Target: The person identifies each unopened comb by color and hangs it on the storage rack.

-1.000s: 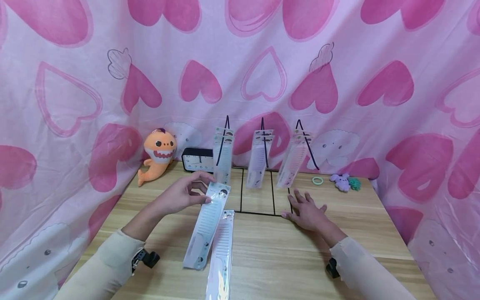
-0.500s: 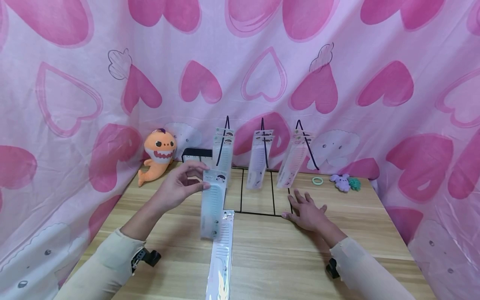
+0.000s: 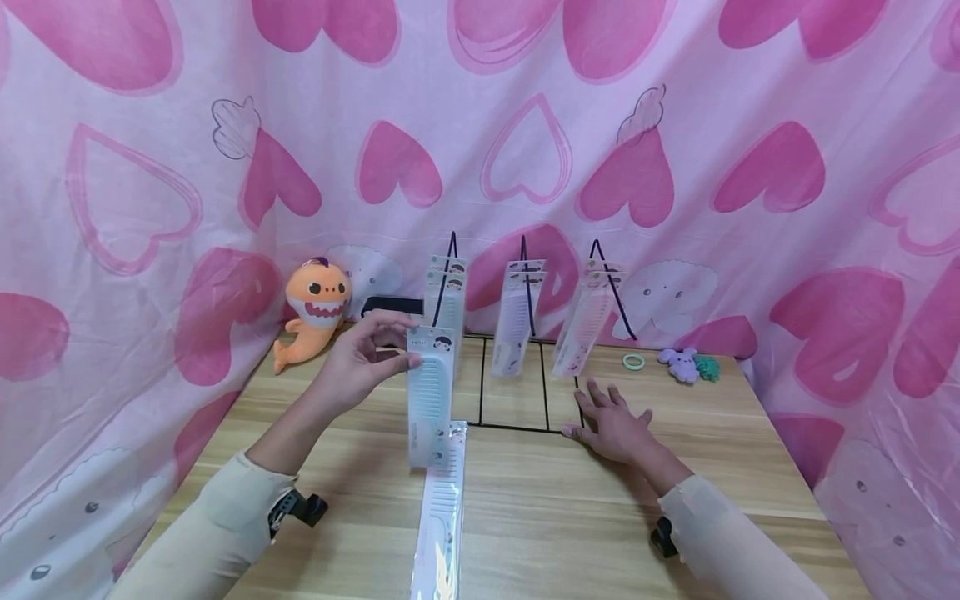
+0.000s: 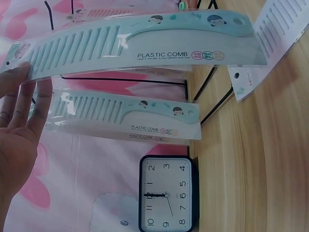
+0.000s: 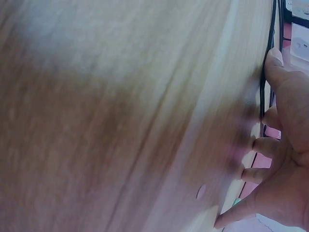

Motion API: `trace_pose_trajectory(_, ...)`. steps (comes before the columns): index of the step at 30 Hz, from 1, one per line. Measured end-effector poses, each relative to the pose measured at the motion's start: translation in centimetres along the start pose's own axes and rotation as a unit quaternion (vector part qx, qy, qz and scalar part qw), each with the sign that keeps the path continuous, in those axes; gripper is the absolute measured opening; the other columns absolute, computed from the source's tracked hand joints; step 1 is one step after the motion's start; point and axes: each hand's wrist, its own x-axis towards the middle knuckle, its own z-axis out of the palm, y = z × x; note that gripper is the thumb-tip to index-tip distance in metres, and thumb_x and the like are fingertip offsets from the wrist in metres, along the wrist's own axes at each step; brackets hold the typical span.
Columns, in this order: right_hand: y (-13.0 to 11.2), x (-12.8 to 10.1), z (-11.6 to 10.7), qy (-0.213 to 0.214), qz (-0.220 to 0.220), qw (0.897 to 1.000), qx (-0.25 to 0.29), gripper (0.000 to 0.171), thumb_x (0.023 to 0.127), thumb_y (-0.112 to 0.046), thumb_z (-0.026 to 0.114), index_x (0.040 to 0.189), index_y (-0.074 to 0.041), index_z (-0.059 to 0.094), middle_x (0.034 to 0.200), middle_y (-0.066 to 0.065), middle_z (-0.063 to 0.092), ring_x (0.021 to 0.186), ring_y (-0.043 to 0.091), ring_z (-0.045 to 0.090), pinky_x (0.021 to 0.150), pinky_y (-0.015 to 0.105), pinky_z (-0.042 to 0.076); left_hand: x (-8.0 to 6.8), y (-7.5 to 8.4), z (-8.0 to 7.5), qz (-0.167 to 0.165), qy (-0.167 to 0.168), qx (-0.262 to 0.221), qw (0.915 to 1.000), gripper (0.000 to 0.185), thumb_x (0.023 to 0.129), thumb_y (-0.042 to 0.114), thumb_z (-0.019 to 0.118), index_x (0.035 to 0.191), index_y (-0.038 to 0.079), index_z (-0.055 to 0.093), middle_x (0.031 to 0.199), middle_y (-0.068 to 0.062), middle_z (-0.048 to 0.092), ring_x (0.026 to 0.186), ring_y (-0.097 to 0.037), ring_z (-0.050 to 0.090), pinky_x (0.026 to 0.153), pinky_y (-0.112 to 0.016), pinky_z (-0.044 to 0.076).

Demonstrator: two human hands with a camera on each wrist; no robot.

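Between thumb and fingers, my left hand [image 3: 360, 358] pinches the top of a bagged plastic comb [image 3: 429, 400]. This comb hangs upright above the table, in front of the black wire rack [image 3: 517, 427]. In the left wrist view, the pale green held comb [image 4: 159, 41] lies across the picture, with a similar hanging comb [image 4: 120, 111] behind it. Bagged combs also hang on the rack's left, middle [image 3: 512, 329] and right hooks [image 3: 585, 325]. My right hand [image 3: 617, 427] rests with spread fingers at the rack base's front right corner. Another bagged comb [image 3: 442, 533] lies on the table.
An orange shark plush [image 3: 318, 304] and a black-framed clock [image 4: 166, 193] stand at the back left, the clock partly hidden in the head view. At the back right lie a green ring [image 3: 633, 362] and a small purple plush [image 3: 680, 364]. A pink heart-print curtain [image 3: 525, 108] surrounds the table.
My left hand has raised the comb up and away from me, toward the rack's left hook. The comb has swung from slanted to upright. My right hand stays where it was.
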Motion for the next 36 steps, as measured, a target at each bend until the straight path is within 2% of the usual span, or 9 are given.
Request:
trace_pose_trajectory(9,0.1,0.0,-0.1,-0.004,0.003,1.0,0.006,0.092,0.104,-0.076,0.056,0.173,-0.017,0.038,0.186,0.017,0.018,0.167,0.059,0.015,0.104,0.105,0.007,0.4,0.1,0.2,-0.005,-0.002,-0.008,1.0,0.048,0.099,0.001,0.081,0.141,0.015,0.063,0.125,-0.018,0.07,0.105,-0.022,0.073,0.087,-0.029,0.068)
trace_pose_trajectory(17,0.1,0.0,0.1,-0.003,0.0,1.0,0.006,0.091,0.105,-0.074,0.058,0.173,-0.017,0.039,0.186,0.017,0.019,0.167,0.059,0.015,0.104,0.106,0.007,0.9,-0.3,0.7,0.0,0.004,0.011,0.9999,0.045,0.1,0.002,0.081,0.14,0.017,0.065,0.129,-0.012,0.067,0.109,-0.023,0.073,0.091,-0.025,0.067)
trace_pose_trajectory(23,0.0,0.0,0.0,-0.005,-0.001,1.0,0.007,0.089,0.105,-0.072,0.058,0.173,-0.018,0.038,0.186,0.016,0.018,0.168,0.058,0.015,0.105,0.105,0.006,1.8,-0.6,0.8,0.003,0.028,0.037,0.9989,0.043,0.099,0.003,0.082,0.137,0.017,0.067,0.126,-0.009,0.068,0.109,-0.024,0.073,0.095,-0.026,0.066)
trace_pose_trajectory(31,-0.1,-0.1,-0.1,-0.001,0.0,1.0,0.01,0.088,0.105,-0.07,0.06,0.173,-0.018,0.038,0.186,0.016,0.019,0.168,0.058,0.015,0.105,0.105,0.007,3.3,-0.9,1.0,0.013,0.049,0.056,0.9972,0.043,0.099,0.003,0.083,0.136,0.018,0.069,0.133,-0.005,0.07,0.11,-0.026,0.074,0.093,-0.022,0.065)
trace_pose_trajectory(36,0.0,0.0,0.0,-0.005,0.002,1.0,0.01,0.089,0.105,-0.071,0.059,0.173,-0.018,0.039,0.186,0.016,0.018,0.168,0.059,0.015,0.105,0.105,0.006,4.1,-1.0,1.3,0.015,0.066,0.068,0.9954,0.043,0.099,0.001,0.082,0.136,0.018,0.069,0.127,-0.009,0.069,0.11,-0.027,0.075,0.091,-0.024,0.067)
